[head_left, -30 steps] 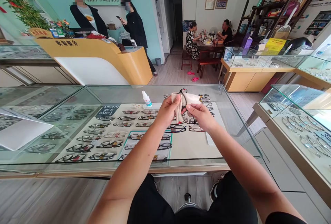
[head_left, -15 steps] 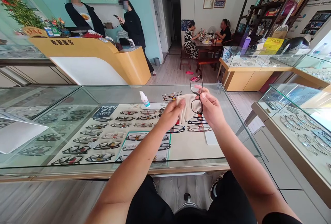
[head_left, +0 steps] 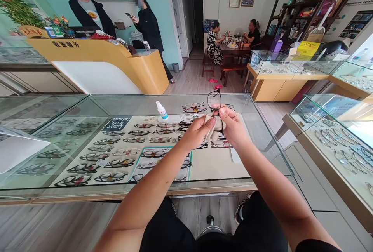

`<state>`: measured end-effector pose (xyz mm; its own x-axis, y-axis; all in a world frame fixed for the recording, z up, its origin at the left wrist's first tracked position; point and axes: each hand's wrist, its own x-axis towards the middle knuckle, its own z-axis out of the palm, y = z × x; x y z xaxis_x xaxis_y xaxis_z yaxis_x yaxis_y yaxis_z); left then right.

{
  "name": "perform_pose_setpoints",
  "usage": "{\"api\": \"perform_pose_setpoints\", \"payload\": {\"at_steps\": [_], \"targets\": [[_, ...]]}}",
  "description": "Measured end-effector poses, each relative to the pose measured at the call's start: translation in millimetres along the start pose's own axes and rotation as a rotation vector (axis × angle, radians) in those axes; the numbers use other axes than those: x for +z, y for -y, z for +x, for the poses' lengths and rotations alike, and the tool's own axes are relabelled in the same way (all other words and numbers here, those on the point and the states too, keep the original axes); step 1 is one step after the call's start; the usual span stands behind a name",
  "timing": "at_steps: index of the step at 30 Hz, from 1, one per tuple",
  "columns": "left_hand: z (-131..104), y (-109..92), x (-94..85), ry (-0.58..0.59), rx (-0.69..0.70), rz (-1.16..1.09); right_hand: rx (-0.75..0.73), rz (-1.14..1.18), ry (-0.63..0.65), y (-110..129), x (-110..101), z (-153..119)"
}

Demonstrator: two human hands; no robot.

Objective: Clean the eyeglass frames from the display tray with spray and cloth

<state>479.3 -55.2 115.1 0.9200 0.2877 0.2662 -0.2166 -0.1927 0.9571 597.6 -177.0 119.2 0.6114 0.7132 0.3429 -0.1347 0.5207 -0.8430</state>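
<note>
Above the glass display case [head_left: 221, 168], my right hand [head_left: 232, 125] grips a pair of dark-rimmed eyeglasses [head_left: 214, 99] by the middle, one lens upward and the other downward. My left hand [head_left: 199, 129] is closed on a cream cleaning cloth [head_left: 210, 127], which is folded around part of the lower lens. Both hands nearly meet at the glasses, and the cloth and fingers hide some of the lower rim. A small white spray bottle [head_left: 162, 110] stands upright on the case, left of my hands.
Rows of eyeglass frames [head_left: 113, 177] lie inside the case under the glass. A white box-like object [head_left: 21, 149] is at the left edge. Another glass case [head_left: 335, 139] stands to the right. Two people stand by a wooden counter [head_left: 96, 52]; two others sit at a table [head_left: 234, 49].
The glasses have moved slightly left and down, toward the cloth. My left hand has brought the cloth onto the lower lens, and my hands are closer together.
</note>
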Motion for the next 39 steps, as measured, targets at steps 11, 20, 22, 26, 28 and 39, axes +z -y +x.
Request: {"api": "perform_pose_setpoints", "payload": {"at_steps": [11,20,22,26,28,39], "targets": [[0,-2,0.2,0.029,0.037,0.024,0.143,0.118,-0.065,-2,-1,0],[-2,5,16.2,-0.275,0.167,0.049,0.16,0.205,0.039,-6,15,-7],[-3,4,17.4,-0.335,0.18,0.063,0.168,0.183,0.066,-6,16,-9],[-2,2,10.2,-0.327,0.149,0.041,0.2,0.176,0.11,-3,11,-7],[-2,0,1.9,-0.228,0.109,0.004,0.205,0.19,0.143,-2,5,-4],[-9,-7,3.9,-0.063,0.151,-0.003,0.215,0.233,0.151,-6,2,-2]]}}
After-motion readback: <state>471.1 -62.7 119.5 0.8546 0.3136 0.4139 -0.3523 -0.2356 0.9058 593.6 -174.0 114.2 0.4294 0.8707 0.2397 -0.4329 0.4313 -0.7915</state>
